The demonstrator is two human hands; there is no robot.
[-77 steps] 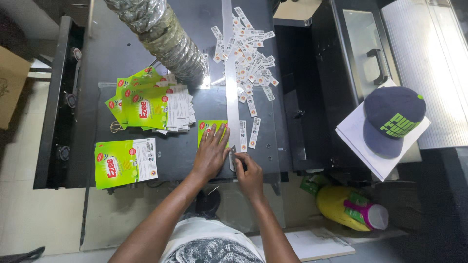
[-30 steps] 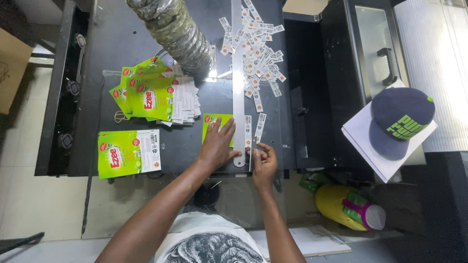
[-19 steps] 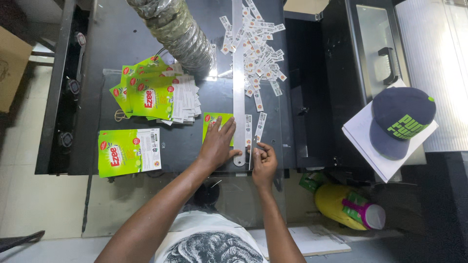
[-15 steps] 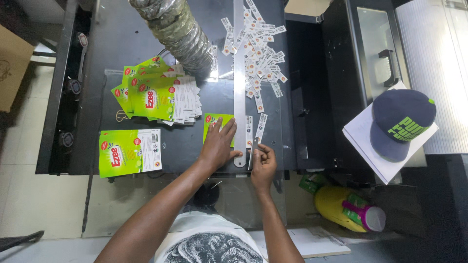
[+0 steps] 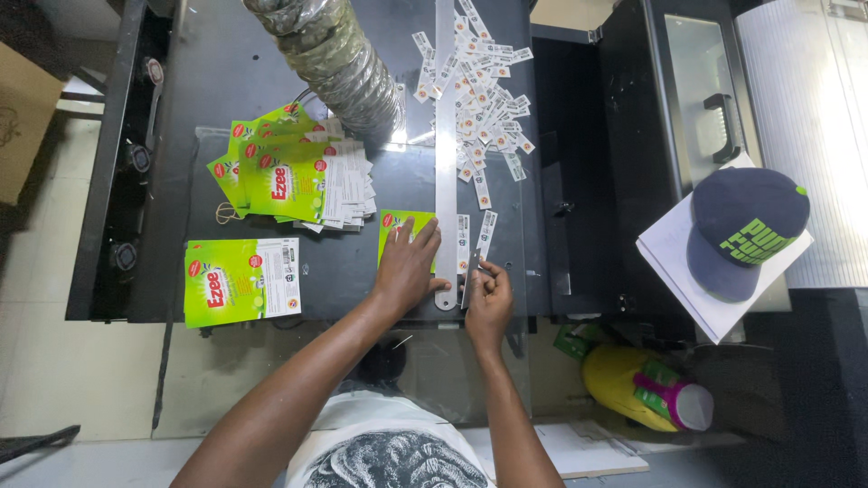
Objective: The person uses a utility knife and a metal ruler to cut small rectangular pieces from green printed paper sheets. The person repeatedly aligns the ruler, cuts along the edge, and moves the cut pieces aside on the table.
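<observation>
On the black table, left hand flat on lengthwise ruler; right hand pinches blade.

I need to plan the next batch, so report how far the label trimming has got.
Done: a heap of cut white strips lies beside the far end of the steel ruler. In hand: the left hand presses the ruler onto a green label sheet, while the right hand holds a small blade at its edge. Left: a fanned stack of green sheets and a separate pile, which look untrimmed.
</observation>
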